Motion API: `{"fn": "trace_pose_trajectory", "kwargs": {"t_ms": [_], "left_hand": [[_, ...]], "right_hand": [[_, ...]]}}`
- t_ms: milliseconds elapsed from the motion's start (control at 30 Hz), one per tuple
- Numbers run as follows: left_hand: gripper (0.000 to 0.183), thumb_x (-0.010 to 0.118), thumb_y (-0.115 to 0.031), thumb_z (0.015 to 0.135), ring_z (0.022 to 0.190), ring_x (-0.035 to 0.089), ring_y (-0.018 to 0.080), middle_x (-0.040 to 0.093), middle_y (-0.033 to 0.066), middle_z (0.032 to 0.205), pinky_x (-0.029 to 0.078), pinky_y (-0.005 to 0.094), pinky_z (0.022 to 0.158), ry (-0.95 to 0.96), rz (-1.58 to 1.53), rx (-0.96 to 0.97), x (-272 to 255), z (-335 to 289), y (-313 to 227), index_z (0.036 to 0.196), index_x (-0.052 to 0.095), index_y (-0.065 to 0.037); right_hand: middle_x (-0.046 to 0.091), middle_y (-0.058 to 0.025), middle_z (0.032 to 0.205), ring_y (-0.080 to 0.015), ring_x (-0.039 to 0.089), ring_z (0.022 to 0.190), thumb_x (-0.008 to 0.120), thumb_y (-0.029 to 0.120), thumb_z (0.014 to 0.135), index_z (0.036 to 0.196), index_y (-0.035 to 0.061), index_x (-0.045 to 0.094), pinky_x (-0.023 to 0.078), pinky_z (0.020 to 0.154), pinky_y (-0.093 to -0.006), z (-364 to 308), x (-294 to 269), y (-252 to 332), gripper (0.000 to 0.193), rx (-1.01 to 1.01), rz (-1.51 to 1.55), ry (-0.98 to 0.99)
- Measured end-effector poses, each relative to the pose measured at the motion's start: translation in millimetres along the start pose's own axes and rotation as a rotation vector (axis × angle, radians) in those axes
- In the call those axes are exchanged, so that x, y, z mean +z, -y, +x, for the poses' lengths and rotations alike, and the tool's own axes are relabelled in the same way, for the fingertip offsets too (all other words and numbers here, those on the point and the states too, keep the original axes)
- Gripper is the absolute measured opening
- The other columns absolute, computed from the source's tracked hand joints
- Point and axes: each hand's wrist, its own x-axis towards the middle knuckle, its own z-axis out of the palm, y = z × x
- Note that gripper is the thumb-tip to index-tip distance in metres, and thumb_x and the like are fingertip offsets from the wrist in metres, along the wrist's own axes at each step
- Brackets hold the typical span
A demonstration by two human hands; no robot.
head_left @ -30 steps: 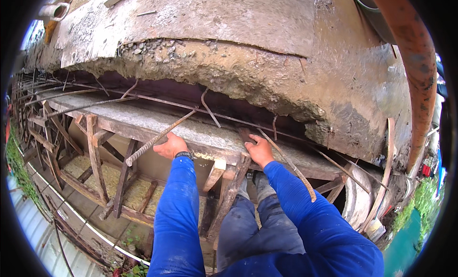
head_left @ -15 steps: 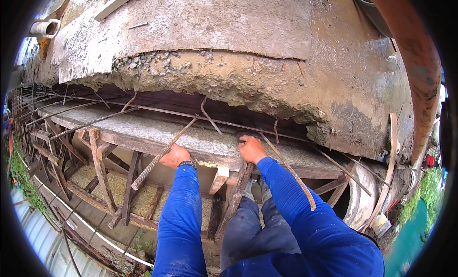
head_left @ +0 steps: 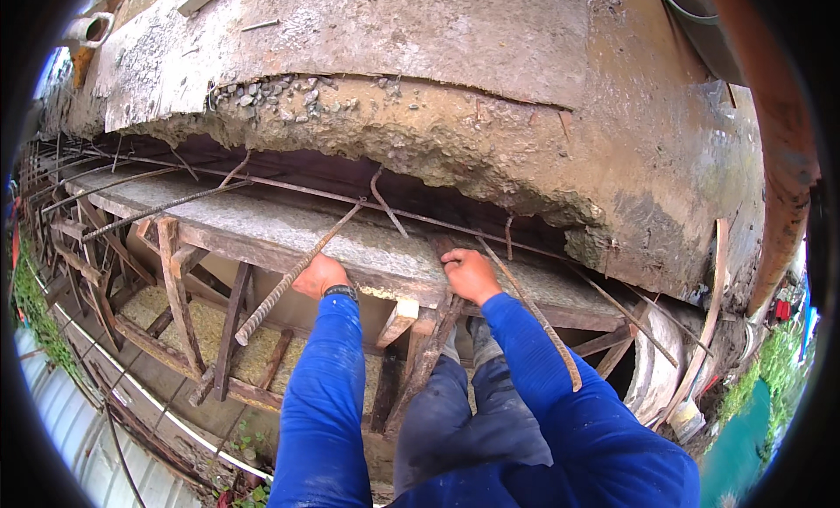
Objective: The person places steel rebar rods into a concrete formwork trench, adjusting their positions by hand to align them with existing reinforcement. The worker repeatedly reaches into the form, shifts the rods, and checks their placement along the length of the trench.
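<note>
My left hand (head_left: 320,277) is closed at the front edge of a long, wet formwork board (head_left: 236,215), beside a slanting ribbed rebar (head_left: 284,298); its fingertips are hidden. To the right, over the same board, my right hand (head_left: 471,275) is curled at a dark piece of wood (head_left: 444,244) that sticks out past the fingers. How far this wood runs under the hand does not show. Just below, a slanted timber post (head_left: 420,368) rises to the board's edge. Another rebar (head_left: 534,315) passes close to my right wrist.
Above the board hangs a rough, broken concrete edge (head_left: 420,149) with loose gravel (head_left: 262,97). A long thin rebar (head_left: 306,189) crosses the gap beneath it. Timber props (head_left: 179,307) stand lower left. An orange pipe (head_left: 774,202) rises at the right.
My view has shifted slightly. The right hand has moved a little toward me and right, and more of the dark wood shows beyond its fingers. The left hand stays at the board's edge.
</note>
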Motion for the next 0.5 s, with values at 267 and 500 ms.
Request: {"fn": "trace_pose_trajectory", "kwargs": {"t_ms": [267, 500], "left_hand": [[0.076, 0.074, -0.033, 0.095, 0.128, 0.062, 0.0486, 0.06, 0.0319, 0.14, 0.049, 0.0545, 0.112, -0.008, -0.037, -0.041, 2, -11, -7, 0.149, 0.04, 0.008], [0.072, 0.078, -0.041, 0.095, 0.124, 0.063, 0.0498, 0.06, 0.0336, 0.134, 0.05, 0.0556, 0.109, -0.077, 0.008, 0.018, 3, 2, 5, 0.137, 0.046, 0.008]], "right_hand": [[0.078, -0.0254, 0.099, -0.0456, 0.075, 0.098, 0.065, 0.025, 0.093, 0.105, 0.0088, 0.082, 0.059, 0.091, -0.0492, 25, 25, 14, 0.027, -0.133, 0.074, -0.105], [0.079, -0.0243, 0.109, -0.0407, 0.077, 0.107, 0.062, 0.019, 0.093, 0.112, 0.0067, 0.083, 0.058, 0.1, -0.0417, 6, 5, 6, 0.031, -0.12, 0.049, 0.024]]}}
